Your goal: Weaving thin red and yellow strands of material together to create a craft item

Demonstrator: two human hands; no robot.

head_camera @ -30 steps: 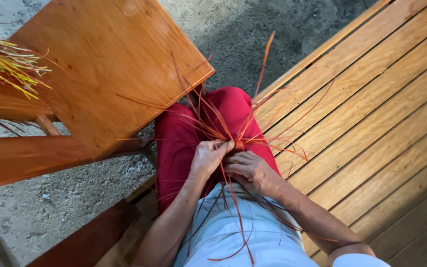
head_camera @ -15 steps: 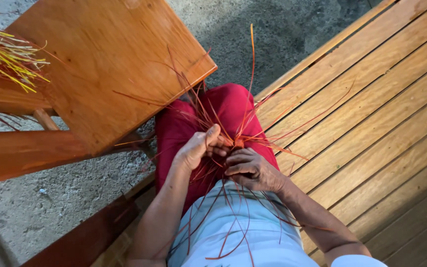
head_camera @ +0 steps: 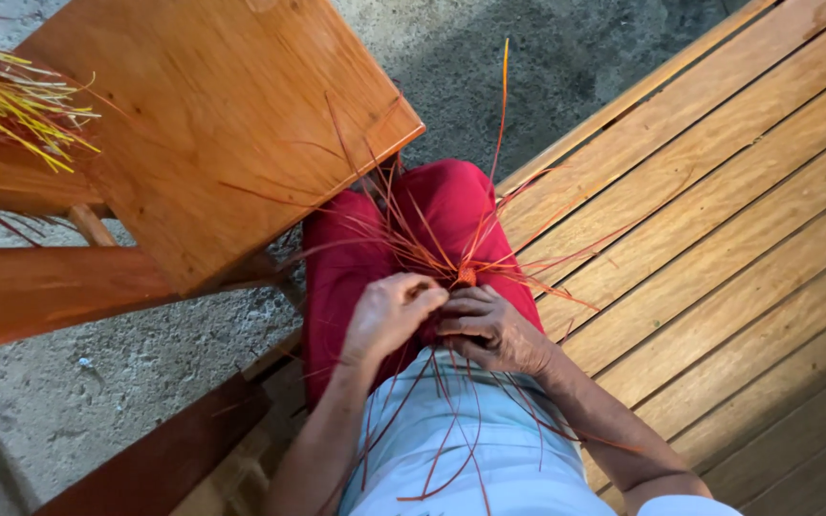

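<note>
Head view: both hands meet at frame centre over the lap, w/ red trousers (head_camera: 451, 205) under them. Left hand (head_camera: 389, 315) is curled, fingertips pinched on the red-orange strips (head_camera: 432, 253). Right hand (head_camera: 491, 330) is closed over the small woven knot (head_camera: 467, 277), which sits at 12 o'clock from its knuckles. Strips fan out from the knot in all directions, the longest pointing to 12; others trail to 6 over the light shirt (head_camera: 451, 449). Too many to count. Knot mostly hidden by fingers. One wooden stool (head_camera: 212, 124) at 10 o'clock; yellow strips (head_camera: 11, 100) cut off at left edge. Slatted bench (head_camera: 719, 220) at 3.
</note>
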